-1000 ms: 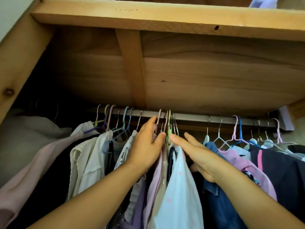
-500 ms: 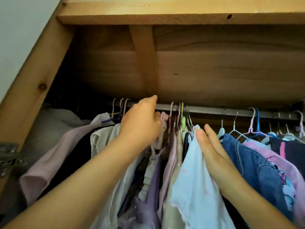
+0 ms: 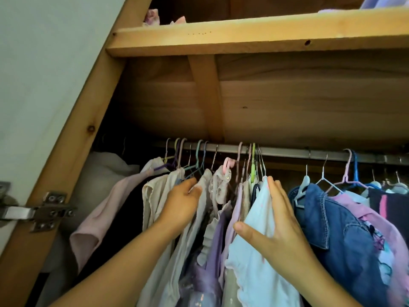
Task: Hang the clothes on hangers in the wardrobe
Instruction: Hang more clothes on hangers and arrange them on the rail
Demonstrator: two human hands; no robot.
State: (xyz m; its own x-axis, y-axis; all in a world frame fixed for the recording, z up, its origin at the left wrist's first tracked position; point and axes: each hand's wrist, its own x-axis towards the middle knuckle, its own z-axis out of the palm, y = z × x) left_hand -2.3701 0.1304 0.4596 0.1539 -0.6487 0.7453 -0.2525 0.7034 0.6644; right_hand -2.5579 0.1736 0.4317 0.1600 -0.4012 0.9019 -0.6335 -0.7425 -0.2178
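Observation:
A metal rail [image 3: 287, 151] runs under a wooden shelf and carries several coloured hangers with clothes packed close. My left hand [image 3: 183, 202] reaches in among the cream garments [image 3: 155, 196], and its curled fingers grip the shoulder of a beige top [image 3: 207, 177]. My right hand [image 3: 278, 222] lies flat with straight fingers on the right side of a light blue top [image 3: 256, 273], thumb spread across its front. Between my hands hang lilac and lace pieces [image 3: 219, 189] beneath a pink hanger hook [image 3: 229, 163]. A denim jacket [image 3: 332, 218] hangs right of my right hand.
The wooden shelf [image 3: 243, 38] spans above the rail, with folded cloth [image 3: 152, 16] on top. The wardrobe's left post [image 3: 66, 162] bears a metal hinge [image 3: 44, 211]. Pink and dark clothes [image 3: 387, 207] fill the rail's right end.
My left hand has dropped from the rail down to the shoulders of the cream clothes. My right hand has spread flat on the light blue top. The view has shifted left and back.

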